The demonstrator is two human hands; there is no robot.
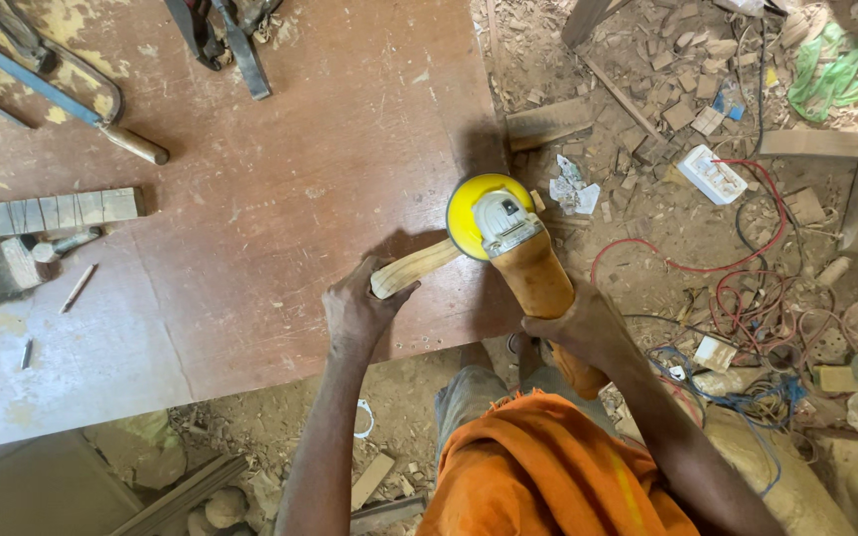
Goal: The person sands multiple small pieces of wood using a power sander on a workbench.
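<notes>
We are in the middle of sanding: our left hand (pixel 357 316) is clenched over the near end of a short pale wooden piece (pixel 414 268), pinning it flat on the reddish-brown plywood worktable (pixel 280 189) close to its right edge, while our right hand (pixel 580 326) is wrapped tight around the dusty orange body of an angle grinder (pixel 523 260). The grinder's yellow sanding disc (pixel 469 213) sits over the far end of the wooden piece, apparently touching it, though we cannot tell from this view how much of the disc bears on the wood. We judge that the shaping of that far end is under way and not finished. The next move, as we read it, calls for a steady left hand so the piece does not kick sideways, light even pressure from the disc, and fingers kept well back from the rim. Away from the work, a hacksaw (pixel 62 94) lies at the far left of the table, a marked wooden strip (pixel 47 213) rests below it, and a brush (pixel 12 266) lies just beside that strip. Off the table's right edge, red and blue cables (pixel 747 298) tangle across a floor littered with wood offcuts (pixel 677 99).
</notes>
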